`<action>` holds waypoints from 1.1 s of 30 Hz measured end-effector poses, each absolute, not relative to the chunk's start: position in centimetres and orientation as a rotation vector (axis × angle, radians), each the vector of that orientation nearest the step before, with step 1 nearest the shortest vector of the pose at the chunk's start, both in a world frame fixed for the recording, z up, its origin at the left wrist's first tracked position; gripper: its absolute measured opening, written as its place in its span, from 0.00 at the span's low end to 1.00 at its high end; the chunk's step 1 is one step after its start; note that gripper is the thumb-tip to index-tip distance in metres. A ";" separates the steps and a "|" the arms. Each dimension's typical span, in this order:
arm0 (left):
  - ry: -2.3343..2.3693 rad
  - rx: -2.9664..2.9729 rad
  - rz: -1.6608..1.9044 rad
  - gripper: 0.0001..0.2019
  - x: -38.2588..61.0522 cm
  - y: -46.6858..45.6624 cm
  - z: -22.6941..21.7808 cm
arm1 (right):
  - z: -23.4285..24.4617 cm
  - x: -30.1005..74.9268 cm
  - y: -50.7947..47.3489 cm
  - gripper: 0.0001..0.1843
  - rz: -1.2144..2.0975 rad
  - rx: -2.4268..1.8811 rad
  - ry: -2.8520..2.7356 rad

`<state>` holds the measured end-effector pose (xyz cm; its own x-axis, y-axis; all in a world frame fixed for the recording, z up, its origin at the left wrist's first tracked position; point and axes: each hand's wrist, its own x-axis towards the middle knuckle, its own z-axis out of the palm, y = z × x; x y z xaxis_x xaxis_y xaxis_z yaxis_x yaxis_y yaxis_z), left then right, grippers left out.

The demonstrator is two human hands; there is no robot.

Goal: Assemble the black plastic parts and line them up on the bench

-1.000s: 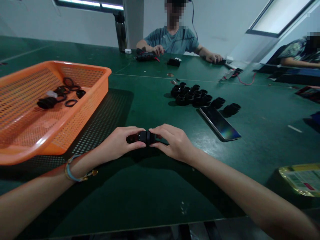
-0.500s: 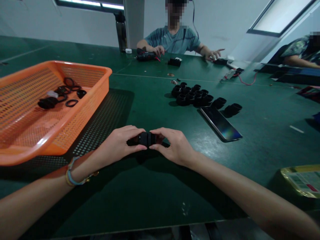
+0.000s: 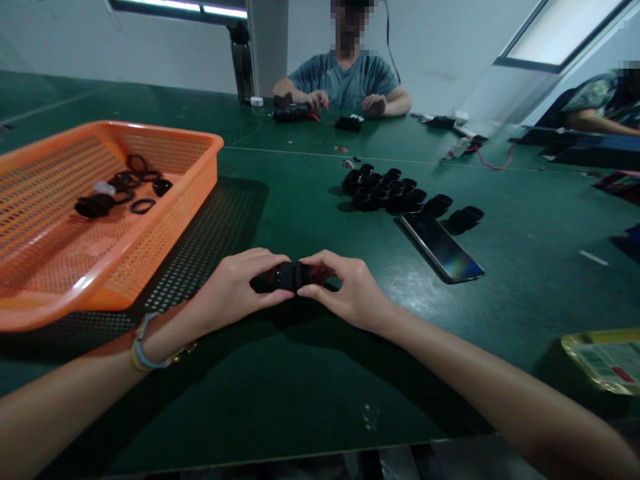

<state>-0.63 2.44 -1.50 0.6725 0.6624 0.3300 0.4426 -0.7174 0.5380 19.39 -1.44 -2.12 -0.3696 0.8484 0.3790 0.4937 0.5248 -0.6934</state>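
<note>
Between my two hands is a black cylindrical fitting (image 3: 287, 276), held sideways just above the green table, with a narrow dark groove near its right end. My left hand (image 3: 245, 279) pinches its left part between thumb and fingers. The thumb and fingertips of my right hand (image 3: 345, 287) close on the right end. Whether the fitting is one piece or two pressed together, I cannot tell. Beyond my right hand, a group of similar black fittings (image 3: 383, 192) stands on the table. A phone (image 3: 443, 248) lies beside them.
An orange basket (image 3: 220, 150) at the left holds black rings (image 3: 143, 206) and a few black parts. At the right edge lies a gold-rimmed package (image 3: 605, 360). Across the table sits a person (image 3: 345, 80) near a black power tool (image 3: 291, 112); a dark bottle (image 3: 243, 67) stands behind.
My hands stay in nearly the same place, both still gripping the black fitting. The person opposite has drawn one hand back from the right toward their body.
</note>
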 end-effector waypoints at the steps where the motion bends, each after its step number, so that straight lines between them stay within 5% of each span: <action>1: 0.891 2.386 0.683 0.18 -0.6 2.5 -1.5 | -2.1 19.5 -1.4 0.11 0.568 -1.066 -2.053; 7: 0.869 1.976 0.506 0.21 -0.3 3.1 -1.7 | -2.5 20.2 -0.9 0.12 0.167 -0.834 -2.199; 15: 0.917 2.009 0.568 0.21 -0.1 2.8 -1.7 | -3.1 20.0 -0.9 0.11 0.121 -0.877 -2.263; 33: 0.657 2.659 0.872 0.24 -0.8 2.2 -1.4 | -1.6 18.9 -2.1 0.08 0.910 -1.147 -1.961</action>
